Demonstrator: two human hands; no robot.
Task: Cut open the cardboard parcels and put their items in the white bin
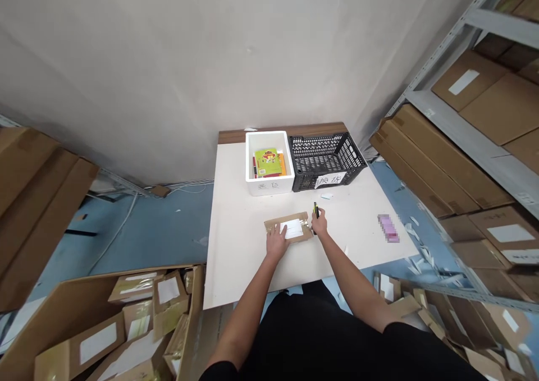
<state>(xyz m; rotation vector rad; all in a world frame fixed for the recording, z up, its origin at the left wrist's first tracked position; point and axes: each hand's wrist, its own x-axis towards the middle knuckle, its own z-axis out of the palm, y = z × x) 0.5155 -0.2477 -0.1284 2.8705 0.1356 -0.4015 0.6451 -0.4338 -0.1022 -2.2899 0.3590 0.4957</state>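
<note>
A small brown cardboard parcel (290, 226) with a white label lies on the white table (236, 246). My left hand (277, 241) rests flat on the parcel's near left end, fingers spread. My right hand (320, 222) is closed around a dark utility knife (315, 210) with a yellow-green tip, held at the parcel's right edge.
At the back of the table stand a white foam box (269, 186) holding colourful books and a black plastic crate (326, 155). A blurred purple item (388, 228) lies to the right. A big carton of parcels (126, 325) sits on the floor at left; shelves of boxes (471, 139) stand at right.
</note>
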